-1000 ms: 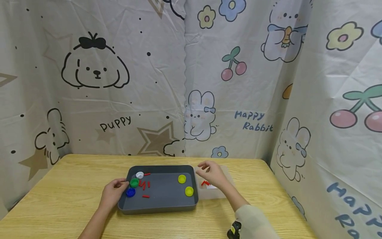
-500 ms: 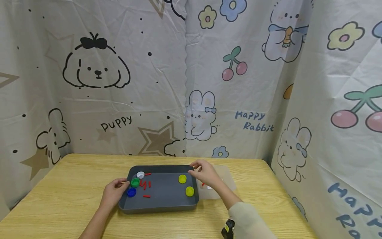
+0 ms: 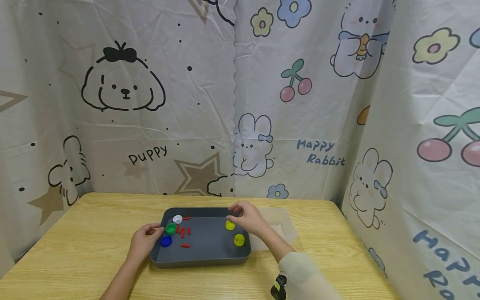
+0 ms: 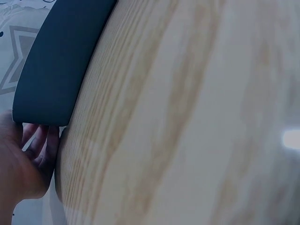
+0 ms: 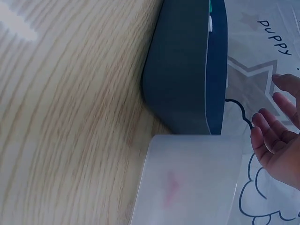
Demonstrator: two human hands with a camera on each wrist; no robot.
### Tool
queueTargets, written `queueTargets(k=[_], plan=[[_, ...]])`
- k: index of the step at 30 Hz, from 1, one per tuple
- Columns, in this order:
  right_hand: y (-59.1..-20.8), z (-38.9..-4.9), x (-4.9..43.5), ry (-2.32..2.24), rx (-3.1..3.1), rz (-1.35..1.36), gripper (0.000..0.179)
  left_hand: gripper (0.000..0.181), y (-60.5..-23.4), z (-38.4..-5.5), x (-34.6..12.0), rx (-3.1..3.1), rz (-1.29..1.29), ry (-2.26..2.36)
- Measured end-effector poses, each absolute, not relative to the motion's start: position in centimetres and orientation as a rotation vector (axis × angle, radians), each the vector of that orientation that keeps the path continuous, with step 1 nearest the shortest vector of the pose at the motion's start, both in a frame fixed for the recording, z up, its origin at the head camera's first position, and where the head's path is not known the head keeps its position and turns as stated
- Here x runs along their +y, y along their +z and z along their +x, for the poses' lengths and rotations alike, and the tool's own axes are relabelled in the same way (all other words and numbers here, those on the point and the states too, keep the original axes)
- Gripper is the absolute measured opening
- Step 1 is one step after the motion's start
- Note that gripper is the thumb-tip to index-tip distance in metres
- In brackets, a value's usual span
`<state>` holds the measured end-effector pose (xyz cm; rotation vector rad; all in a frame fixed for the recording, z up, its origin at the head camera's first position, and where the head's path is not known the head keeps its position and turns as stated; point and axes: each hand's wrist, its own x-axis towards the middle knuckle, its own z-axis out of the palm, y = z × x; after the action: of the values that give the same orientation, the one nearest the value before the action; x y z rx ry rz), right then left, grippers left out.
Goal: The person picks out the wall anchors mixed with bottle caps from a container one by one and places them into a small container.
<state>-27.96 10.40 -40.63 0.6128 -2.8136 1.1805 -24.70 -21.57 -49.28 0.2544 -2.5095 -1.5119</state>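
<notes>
A dark grey tray sits on the table. Along its left side lie a white cap, a green cap and a blue cap, with several short red sticks beside them. My left hand grips the tray's left wall, thumb on one side and fingers on the other in the left wrist view. My right hand hangs above the tray's right part, fingers loosely bent and holding nothing. Below its fingertips is a yellow cap, partly covered; another yellow cap lies nearer.
Right against the tray's right side stands a translucent plastic box, partly hidden by my right forearm; a blurred red patch shows through its wall. The wooden table ends at a patterned curtain behind and to the right.
My right hand has moved left, from over the plastic box to above the tray's right part. My left hand keeps its place at the tray's left wall.
</notes>
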Motion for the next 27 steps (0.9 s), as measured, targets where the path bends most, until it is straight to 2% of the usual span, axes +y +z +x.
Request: queueTargets(k=[27], plan=[[-43.2, -27.6, 5.3, 1.1, -2.892, 0.802, 0.025, 0.042, -49.2, -24.8, -21.6, -2.552, 0.274, -1.519]])
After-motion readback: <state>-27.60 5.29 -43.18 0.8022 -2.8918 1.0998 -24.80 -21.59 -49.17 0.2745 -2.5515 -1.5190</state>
